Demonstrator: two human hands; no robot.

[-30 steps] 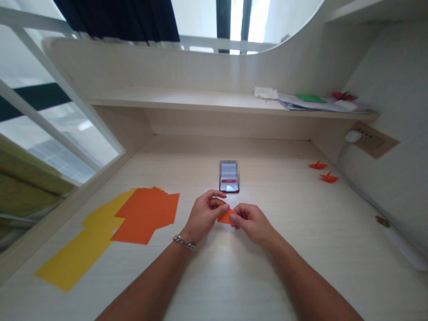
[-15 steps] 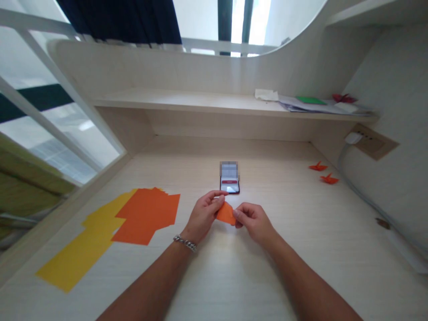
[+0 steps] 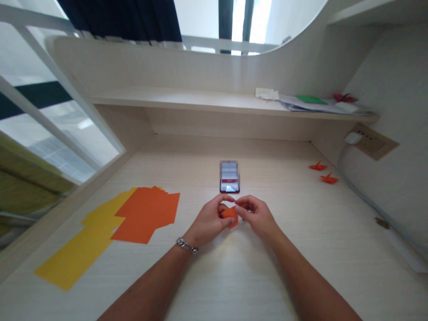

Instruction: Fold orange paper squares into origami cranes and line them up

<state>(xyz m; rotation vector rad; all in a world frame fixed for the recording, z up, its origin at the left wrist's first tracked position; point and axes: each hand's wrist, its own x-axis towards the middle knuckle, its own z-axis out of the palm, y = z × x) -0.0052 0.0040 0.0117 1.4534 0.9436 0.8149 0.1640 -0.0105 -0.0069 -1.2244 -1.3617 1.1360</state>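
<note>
A small folded piece of orange paper is held between both hands, a little above the desk. My left hand grips it from the left, thumb lying across its front. On the right side, my right hand pinches its upper edge between thumb and fingers. Parts of the paper are hidden behind the fingers, so its full folded shape does not show. Just beyond the hands lies a phone with its screen lit.
Orange sheets overlap yellow sheets on the desk's left. Two folded orange paper figures sit at the far right, near a cable running from a wall socket. A shelf with papers spans the back.
The orange paper has been turned between my hands and shows a different outline. My left thumb has moved down across its front, and my right hand has shifted slightly up toward its top edge.
</note>
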